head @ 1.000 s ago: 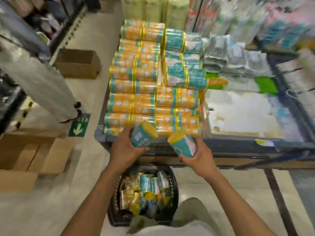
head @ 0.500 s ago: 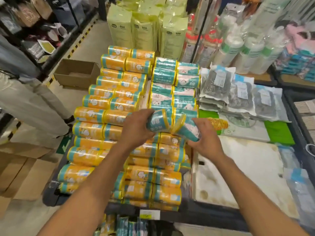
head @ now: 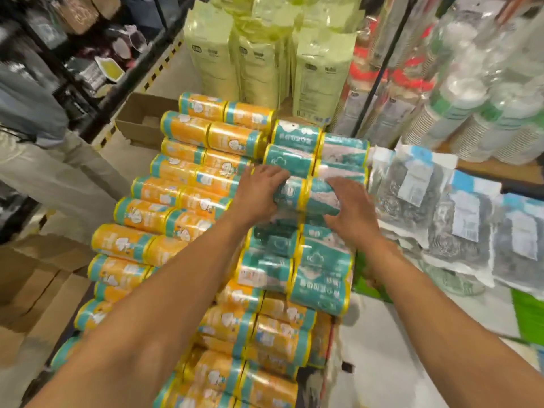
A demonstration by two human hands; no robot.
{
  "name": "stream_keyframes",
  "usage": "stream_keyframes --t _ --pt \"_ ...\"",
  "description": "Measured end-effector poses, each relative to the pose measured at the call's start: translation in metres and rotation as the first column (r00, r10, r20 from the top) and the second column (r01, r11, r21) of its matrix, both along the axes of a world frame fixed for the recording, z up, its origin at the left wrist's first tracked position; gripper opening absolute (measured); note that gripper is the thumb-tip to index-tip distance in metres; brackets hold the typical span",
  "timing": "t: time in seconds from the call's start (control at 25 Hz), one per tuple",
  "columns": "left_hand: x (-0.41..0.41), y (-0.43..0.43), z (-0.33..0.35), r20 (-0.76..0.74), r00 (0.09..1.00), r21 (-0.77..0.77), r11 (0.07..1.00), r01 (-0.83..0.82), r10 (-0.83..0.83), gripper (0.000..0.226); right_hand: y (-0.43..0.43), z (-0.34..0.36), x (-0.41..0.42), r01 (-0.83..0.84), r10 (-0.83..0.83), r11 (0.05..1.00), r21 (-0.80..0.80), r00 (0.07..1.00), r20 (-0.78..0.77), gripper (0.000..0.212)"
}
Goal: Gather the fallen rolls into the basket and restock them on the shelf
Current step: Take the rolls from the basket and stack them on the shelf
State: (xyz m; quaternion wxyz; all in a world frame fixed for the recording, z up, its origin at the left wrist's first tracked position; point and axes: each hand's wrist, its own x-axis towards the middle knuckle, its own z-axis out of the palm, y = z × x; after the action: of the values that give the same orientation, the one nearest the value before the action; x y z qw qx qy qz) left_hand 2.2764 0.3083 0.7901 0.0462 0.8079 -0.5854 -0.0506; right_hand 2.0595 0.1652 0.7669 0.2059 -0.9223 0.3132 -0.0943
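left hand [head: 259,195]: palm down, fingers curling over the top of a teal plastic-wrapped cylindrical roll with yellow end bands, the left teal roll [head: 287,193]; gripping it at its left end
right hand [head: 351,212]: cupping a second roll of the same kind, the right teal roll [head: 319,198]; fingers bending over its top, thumb sitting on its near side
rolls: both lying on their sides, end to end, yellow bands touching between the two hands
task position: both rolls resting on top of the teal stack [head: 318,275], which is running from just beyond the fingertips back to below the wrists; stack is sitting on the shelf [head: 397,378], white surface showing under the right forearm
left of left hand: orange plastic-wrapped rolls [head: 164,219] with teal bands lying in paired rows, touching the teal stack; left forearm crossing over them
right of right hand: clear packs of grey mesh scourers [head: 441,219] overlapping each other, just beside the teal stack
beyond both hands: tall pale green plastic bags [head: 259,63] standing upright behind the stacks
beyond and right of right hand: clear sleeves of stacked paper cups [head: 471,113], too blurred for detail
beyond and left of left hand: open brown cardboard box [head: 138,122] sitting on the floor
far left of left hand: a person [head: 44,148] in pale trousers standing in the aisle, blurred
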Motion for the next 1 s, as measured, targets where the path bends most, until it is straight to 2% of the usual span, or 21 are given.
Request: stream_keyframes --t 0.08,0.2,0.32,0.4,0.48,0.56,0.64,0.72,0.8,0.88,1.0 --pt "0.006 -0.009 -0.024 -0.048 0.999 -0.008 1.000 0.020 -0.020 0.080 -0.009 -0.023 0.002 -0.016 0.016 1.000 -0.025 1.000 -0.014 0.088" --pt "0.014 -0.017 -0.042 -0.094 0.995 -0.105 0.994 0.029 -0.039 0.086 -0.015 -0.048 0.001 -0.016 0.019 0.996 -0.088 0.999 0.031 0.088" --pt "0.017 -0.020 -0.033 -0.120 0.991 -0.075 0.996 0.047 -0.056 0.088 -0.016 -0.040 0.006 -0.005 0.005 0.996 -0.091 1.000 -0.006 0.088" --pt "0.008 -0.007 -0.022 -0.160 0.987 -0.045 0.999 0.004 -0.011 0.092 -0.012 -0.031 0.003 -0.024 0.017 0.995 -0.100 0.997 -0.074 0.092" --pt "-0.011 0.032 -0.008 -0.204 0.979 -0.149 0.987 -0.051 0.020 0.082 0.009 -0.018 -0.013 0.014 -0.025 0.993 -0.116 0.995 -0.099 0.091" --pt "-0.033 0.096 0.004 -0.265 0.961 -0.259 0.954 -0.149 0.078 0.071 0.055 -0.001 -0.034 0.075 -0.074 0.993 -0.091 0.997 0.021 0.081" --pt "-0.058 0.176 0.012 -0.304 0.943 -0.347 0.906 -0.240 0.133 0.065 0.119 0.012 -0.052 0.070 -0.062 0.996 -0.049 0.987 0.147 0.072" --pt "-0.089 0.266 0.016 -0.328 0.924 -0.373 0.871 -0.319 0.198 0.061 0.193 0.021 -0.063 -0.012 0.024 0.998 -0.059 0.976 0.217 0.067" --pt "-0.123 0.364 0.011 -0.363 0.872 -0.323 0.833 -0.450 0.330 0.059 0.281 0.022 -0.069 -0.153 0.154 0.988 -0.022 0.962 0.224 0.065" --pt "-0.153 0.455 0.001 -0.404 0.779 -0.270 0.751 -0.602 0.479 0.057 0.366 0.017 -0.072 -0.323 0.310 0.946 0.031 0.928 0.206 0.065" --pt "-0.198 0.589 -0.033 -0.458 0.569 -0.134 0.580 -0.803 0.683 0.058 0.487 -0.007 -0.079 -0.549 0.532 0.826 0.132 0.835 0.143 0.064"
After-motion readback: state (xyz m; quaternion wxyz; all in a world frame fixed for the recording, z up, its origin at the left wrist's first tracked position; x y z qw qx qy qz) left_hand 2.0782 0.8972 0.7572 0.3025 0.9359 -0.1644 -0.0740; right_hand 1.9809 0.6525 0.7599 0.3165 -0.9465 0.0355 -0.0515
